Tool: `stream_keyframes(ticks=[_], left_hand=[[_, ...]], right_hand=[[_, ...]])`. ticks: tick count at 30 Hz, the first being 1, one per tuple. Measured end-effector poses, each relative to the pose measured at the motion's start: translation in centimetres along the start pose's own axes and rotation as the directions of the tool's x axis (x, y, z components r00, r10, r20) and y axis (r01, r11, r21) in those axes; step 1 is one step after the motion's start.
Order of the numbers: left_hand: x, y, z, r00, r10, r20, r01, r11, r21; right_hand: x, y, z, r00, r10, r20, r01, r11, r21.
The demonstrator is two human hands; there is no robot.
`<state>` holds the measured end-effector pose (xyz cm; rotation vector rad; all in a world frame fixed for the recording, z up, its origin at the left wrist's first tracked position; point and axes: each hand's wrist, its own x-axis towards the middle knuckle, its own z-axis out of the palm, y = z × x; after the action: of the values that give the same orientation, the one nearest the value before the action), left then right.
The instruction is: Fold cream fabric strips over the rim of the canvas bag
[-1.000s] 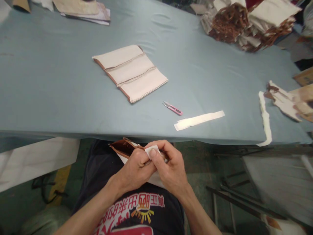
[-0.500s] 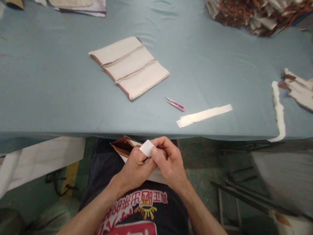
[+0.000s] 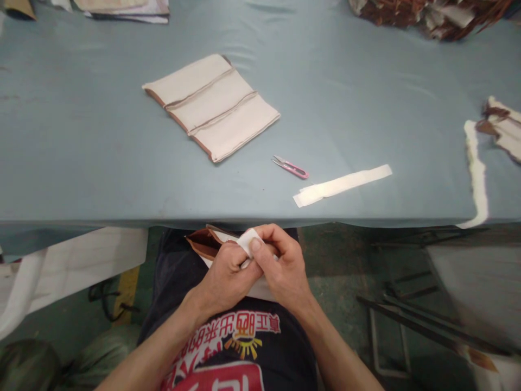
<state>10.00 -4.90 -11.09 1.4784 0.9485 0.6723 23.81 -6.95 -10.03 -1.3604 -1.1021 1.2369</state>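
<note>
Over my lap, just below the table edge, both hands meet on a small white strip (image 3: 249,242). My right hand (image 3: 285,266) is closed, its thumb pressing the strip. Closed too, my left hand (image 3: 228,274) has its fingers curled against the right one, and what lies inside its grip is partly hidden. A brown and off-white sewn fabric piece (image 3: 200,245) lies on my lap under the hands, with an open fold showing at the left. Most of that piece is covered by my hands.
On the blue-green table (image 3: 366,114) lie a cream panelled fabric piece (image 3: 215,108), pink-handled thread snips (image 3: 292,167) and a pale strip (image 3: 344,184). A ragged strip (image 3: 477,174) hangs near the right edge. A scrap pile (image 3: 431,16) sits at the back right.
The white strip has tilted and shifted slightly right under my right thumb. Both hands stay together in nearly the same place. The view has shifted a little.
</note>
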Motion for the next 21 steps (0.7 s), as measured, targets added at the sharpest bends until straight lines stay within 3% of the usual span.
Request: stream_keyframes(ticks=[3, 6, 11, 13, 16, 18, 21], left_hand=[[-0.8, 0.4, -0.4, 1.000, -0.024, -0.004, 0.024, 1.000, 0.013], [-2.1, 0.5, -0.5, 0.986, -0.146, -0.079, 0.142, 0.989, -0.045], [-4.4, -0.4, -0.4, 0.850, -0.468, -0.242, 0.400, 0.872, -0.282], [-4.9, -0.7, -0.5, 0.815, -0.521, -0.253, 0.426, 0.835, -0.349], [-5.3, -0.6, -0.5, 0.799, -0.547, -0.249, 0.428, 0.808, -0.405], [-5.5, -0.5, -0.4, 0.792, -0.545, -0.275, 0.414, 0.811, -0.414], [-6.1, -0.7, 0.0, 0.762, -0.551, -0.340, 0.390, 0.810, -0.439]], right_hand=[[0.1, 0.7, -0.1, 0.994, 0.065, -0.086, -0.050, 0.986, 0.160], [0.1, 1.7, 0.0, 0.981, 0.162, -0.105, -0.127, 0.952, 0.280], [-0.5, 3.3, 0.5, 0.970, 0.242, -0.006, -0.228, 0.922, 0.313], [-0.9, 4.0, 0.9, 0.973, 0.230, 0.022, -0.228, 0.945, 0.233], [-1.3, 5.1, 1.4, 0.989, 0.145, -0.040, -0.146, 0.988, -0.041], [-1.5, 5.7, 1.6, 0.994, 0.082, -0.078, -0.095, 0.978, -0.187], [-1.9, 6.3, 1.8, 0.997, 0.045, -0.070, -0.063, 0.959, -0.278]])
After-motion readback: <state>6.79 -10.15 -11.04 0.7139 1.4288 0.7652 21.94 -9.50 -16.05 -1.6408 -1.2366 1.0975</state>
